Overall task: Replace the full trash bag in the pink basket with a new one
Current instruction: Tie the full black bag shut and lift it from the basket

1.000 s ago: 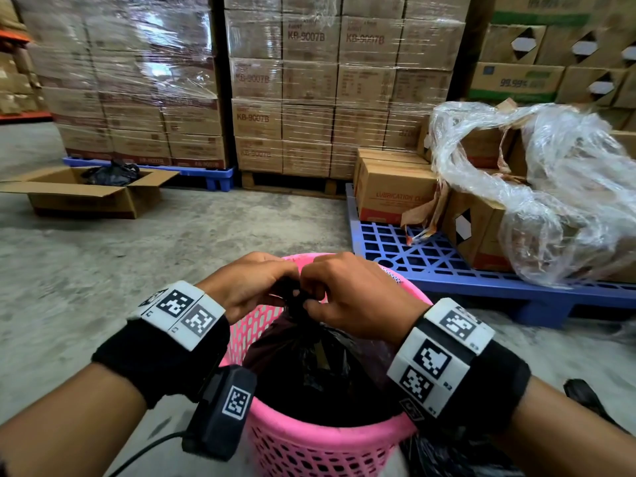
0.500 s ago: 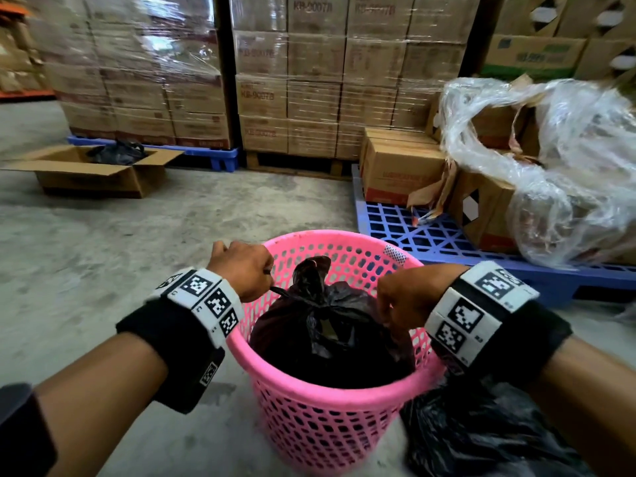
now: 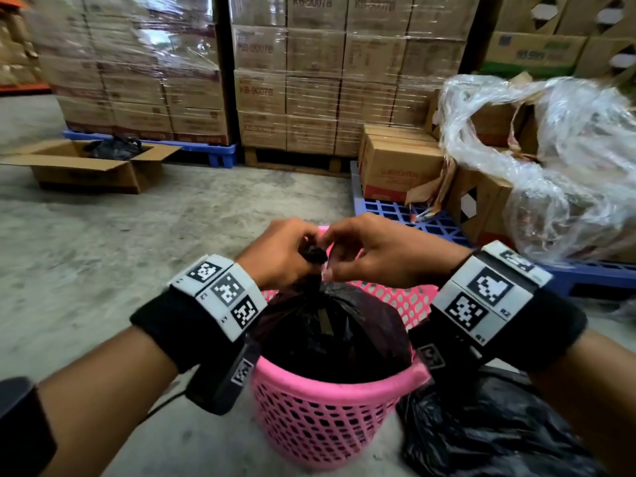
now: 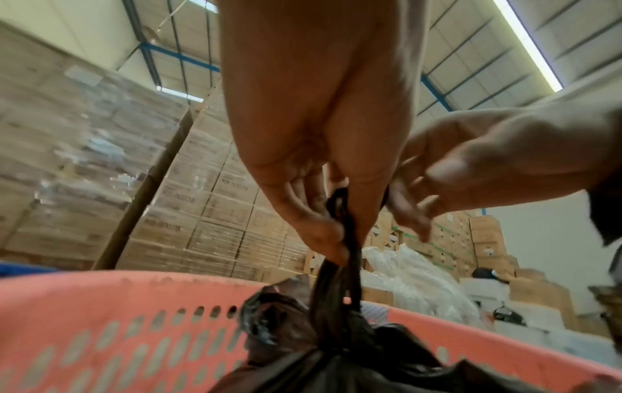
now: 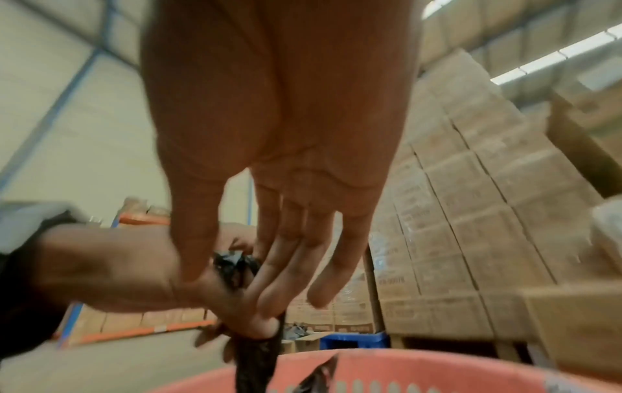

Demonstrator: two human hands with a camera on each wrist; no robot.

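- The full black trash bag (image 3: 330,335) sits inside the pink basket (image 3: 320,418), its bulk rising a little above the near rim; its gathered neck stands up as a twisted strand over the basket's middle.
- The left hand (image 3: 278,253) pinches that strand: in the left wrist view the thumb and curled fingers (image 4: 323,234) close on the black plastic, which runs taut down into the bag.
- The right hand (image 3: 382,253) meets the left over the neck, knuckles up; its grip is looser, with thumb and fingers (image 5: 269,289) extended downward against the bag's top tuft (whether they truly pinch it I cannot tell, the view being blurred).
- Both wrists are bent downward and both forearms reach in from the near side, flanking the basket; each carries a black band with white marker blocks.
- The basket stands on the concrete floor (image 3: 120,256), with open floor to its left and beyond it.
- To the right, a loose black bag (image 3: 488,438) lies on the floor just beside the basket wall.
- A blue pallet (image 3: 413,218) edges in beyond the basket on the right, carrying cartons and crumpled clear wrap (image 3: 557,160).
- Farther off on the left, an open cardboard box (image 3: 93,166) sits before wrapped stacks of cartons (image 3: 309,74).
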